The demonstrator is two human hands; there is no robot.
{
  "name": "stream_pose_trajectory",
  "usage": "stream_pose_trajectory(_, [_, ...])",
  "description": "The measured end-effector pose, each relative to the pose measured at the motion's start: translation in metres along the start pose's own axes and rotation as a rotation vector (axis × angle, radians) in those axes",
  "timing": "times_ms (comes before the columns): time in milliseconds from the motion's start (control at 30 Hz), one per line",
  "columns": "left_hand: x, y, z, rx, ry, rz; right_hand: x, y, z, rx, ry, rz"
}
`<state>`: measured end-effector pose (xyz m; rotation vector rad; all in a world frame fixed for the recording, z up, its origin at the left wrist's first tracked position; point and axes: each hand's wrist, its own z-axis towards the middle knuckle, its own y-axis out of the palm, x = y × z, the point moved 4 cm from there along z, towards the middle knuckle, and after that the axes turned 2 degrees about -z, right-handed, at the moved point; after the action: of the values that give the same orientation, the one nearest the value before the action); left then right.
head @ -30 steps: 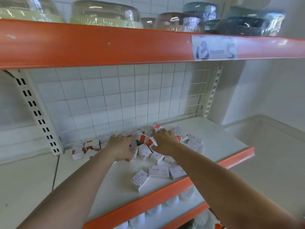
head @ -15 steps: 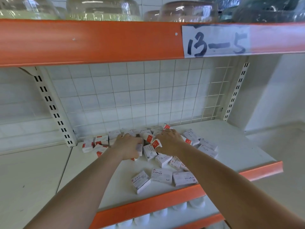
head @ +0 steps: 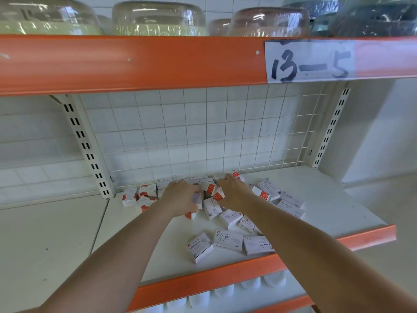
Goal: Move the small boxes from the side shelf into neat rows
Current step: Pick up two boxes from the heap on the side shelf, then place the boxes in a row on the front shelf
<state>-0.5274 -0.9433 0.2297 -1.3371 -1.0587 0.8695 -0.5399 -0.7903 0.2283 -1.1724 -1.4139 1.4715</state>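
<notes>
White cardboard with a red corner patch: that is how the small boxes (head: 212,207) look, a loose jumble of them lying at all angles on the white shelf (head: 334,206), thickest against the wire grid at the back. Three more sit side by side near the orange front lip (head: 225,281); the left one (head: 200,247) reads PAPER CLIPS, the middle one (head: 228,240) STAPLES, and the right one (head: 257,245) STAPLES upside down. Boxes off to the right also carry STAPLES. A paper label (head: 310,61) on the upper orange rail is hand-lettered "13-5", and glassy bowls (head: 158,19) stand above it.

The left hand (head: 180,201) is down in the pile, fingers curled round a box. The right hand (head: 233,193) is curled over the heap beside it; whether it actually grips a box I cannot tell.

Compared with half a second ago, both hands stay in the same spot in the pile, and the front three boxes have not shifted.
</notes>
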Motion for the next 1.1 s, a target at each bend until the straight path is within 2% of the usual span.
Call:
stream_pose_trajectory(300, [-0.01, -0.02, -0.018, 0.074, -0.015, -0.074, -0.029, -0.019, -0.008, 0.047, -0.049, 0.014])
stream_pose_trajectory(500, [-0.028, -0.025, -0.036, 0.045, -0.08, -0.12, -0.051, -0.022, -0.015, 0.046, -0.111, -0.049])
stream_pose_trajectory(800, [-0.06, -0.021, -0.073, 0.084, -0.185, -0.162, -0.086, -0.016, -0.014, 0.025, -0.224, -0.068])
stream_pose_trajectory(1100, [-0.093, -0.012, -0.115, 0.095, -0.316, -0.132, -0.135, -0.006, -0.011, 0.047, -0.328, -0.153])
